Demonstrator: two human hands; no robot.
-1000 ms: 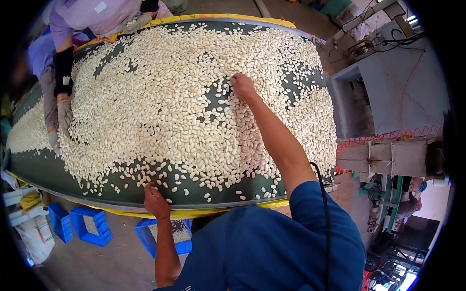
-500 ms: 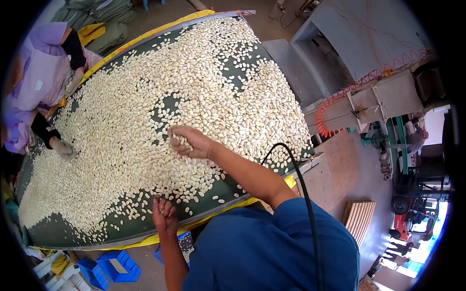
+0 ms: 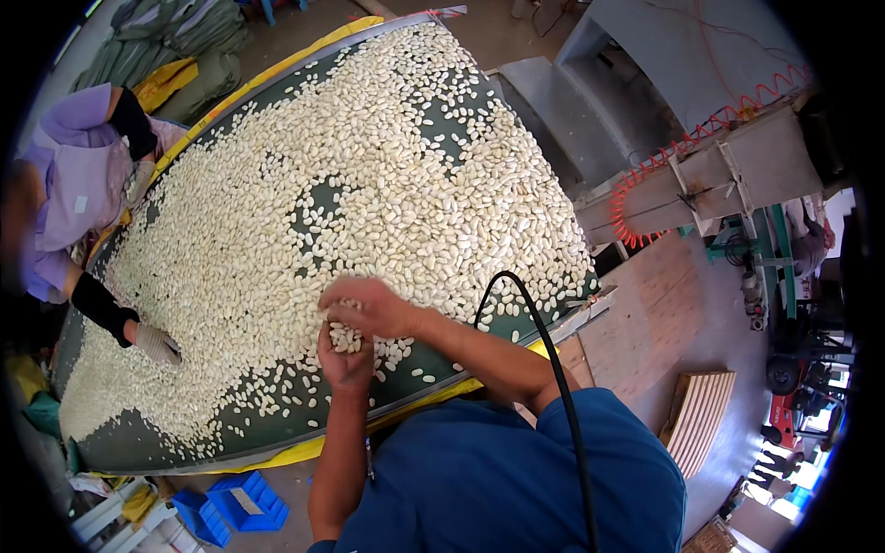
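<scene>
Left grip [image 3: 348, 365] cups beans [image 3: 346, 339] just beside right grip [image 3: 376, 309]

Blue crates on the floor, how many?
2 clear, lower left: left crate and right crate, side by side near the table. A blue sliver by the left forearm may be another.

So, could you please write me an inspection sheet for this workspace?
Surface: green tabletop, largely hidden under a loose layer.
Job's things: white beans, spread across it.
Clutter: blue crates on the floor beside the table.
Hands: left hand cupped, holding some beans; right hand close over it, blurred.
Cables: black cable arching past the right upper arm; red coiled hose beyond the table's right end.
Surroundings: co-worker in purple with a gloved hand at the beans; wooden pallet and red forklift to the right.
</scene>
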